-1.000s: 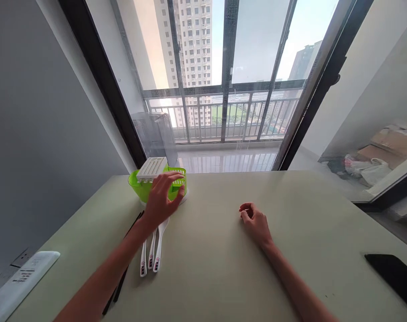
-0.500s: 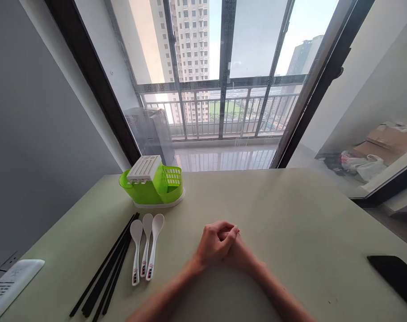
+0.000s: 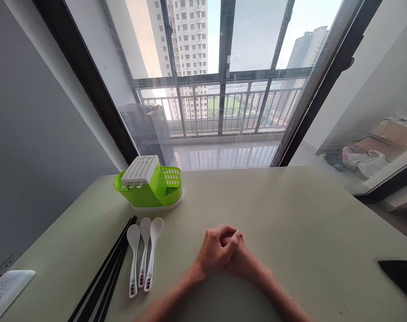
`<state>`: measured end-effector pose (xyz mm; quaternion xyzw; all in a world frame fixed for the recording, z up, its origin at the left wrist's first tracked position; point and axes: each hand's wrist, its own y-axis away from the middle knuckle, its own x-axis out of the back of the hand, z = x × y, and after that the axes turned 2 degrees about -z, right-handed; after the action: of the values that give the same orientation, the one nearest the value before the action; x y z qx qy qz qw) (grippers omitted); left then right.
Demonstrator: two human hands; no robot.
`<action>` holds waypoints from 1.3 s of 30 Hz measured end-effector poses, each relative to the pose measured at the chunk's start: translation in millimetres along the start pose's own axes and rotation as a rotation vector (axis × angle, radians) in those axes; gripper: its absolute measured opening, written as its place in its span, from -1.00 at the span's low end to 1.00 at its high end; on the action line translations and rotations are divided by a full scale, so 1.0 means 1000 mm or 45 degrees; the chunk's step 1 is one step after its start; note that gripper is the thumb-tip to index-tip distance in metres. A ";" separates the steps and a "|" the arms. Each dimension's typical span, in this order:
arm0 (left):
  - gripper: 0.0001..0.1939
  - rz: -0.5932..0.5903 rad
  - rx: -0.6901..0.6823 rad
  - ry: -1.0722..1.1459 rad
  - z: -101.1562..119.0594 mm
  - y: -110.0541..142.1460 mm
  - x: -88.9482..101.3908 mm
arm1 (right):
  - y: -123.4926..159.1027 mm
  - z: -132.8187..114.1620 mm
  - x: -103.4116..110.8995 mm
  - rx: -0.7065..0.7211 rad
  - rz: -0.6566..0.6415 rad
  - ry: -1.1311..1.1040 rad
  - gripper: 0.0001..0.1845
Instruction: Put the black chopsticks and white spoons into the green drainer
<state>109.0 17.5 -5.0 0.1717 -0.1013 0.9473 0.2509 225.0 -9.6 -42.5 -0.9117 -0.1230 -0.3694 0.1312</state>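
Observation:
My left hand is folded over my right hand on the table, fingers closed and the two hands clasped together. No object shows between them, and the fingers of my right hand are mostly covered. To the left lie three white spoons side by side, bowls pointing away from me. Several black chopsticks lie in a loose bundle just left of the spoons. Behind these stands a green utensil holder with a white slotted top and a white base. Neither hand touches any of these things.
The pale green table extends to a large glass door at the back. At the left edge lies a white object with printed text. A flat black object rests at the right edge. Beyond the glass are bags and cardboard boxes.
The camera view has shifted slightly, so the spoons, chopsticks and holder appear a little further left. My hands stay clasped in the same place on the table.

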 end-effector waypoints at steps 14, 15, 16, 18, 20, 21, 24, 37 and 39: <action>-0.75 0.006 -0.011 0.022 0.002 0.001 0.001 | 0.000 0.001 -0.002 0.004 0.004 -0.020 -0.76; -0.75 0.006 -0.013 0.020 0.002 0.001 0.001 | 0.001 0.001 -0.003 0.015 0.009 -0.025 -0.77; -0.75 0.006 -0.014 0.019 0.002 0.001 0.001 | 0.001 0.002 -0.003 0.025 0.017 -0.033 -0.77; -0.74 0.005 -0.015 0.023 0.002 0.000 0.001 | 0.001 0.003 -0.004 0.043 0.036 -0.053 -0.76; -0.74 0.006 -0.016 0.027 0.001 0.000 0.000 | 0.001 0.003 -0.005 0.047 0.046 -0.071 -0.75; -0.74 0.009 -0.015 0.026 0.002 0.000 0.000 | 0.000 0.003 -0.006 0.044 0.043 -0.077 -0.75; -0.75 0.015 -0.009 0.023 0.002 0.001 0.000 | 0.000 0.000 -0.005 0.021 0.022 -0.087 -0.76; -0.76 0.009 0.000 0.013 0.001 0.001 0.002 | 0.000 -0.004 -0.004 0.025 0.051 -0.095 -0.78; -0.76 0.012 -0.003 0.012 0.000 0.001 0.002 | 0.000 -0.003 -0.004 0.025 0.056 -0.089 -0.77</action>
<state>107.4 17.5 -4.1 0.1663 -0.1021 0.9492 0.2470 220.2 -10.9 -42.6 -0.9252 -0.1109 -0.3331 0.1440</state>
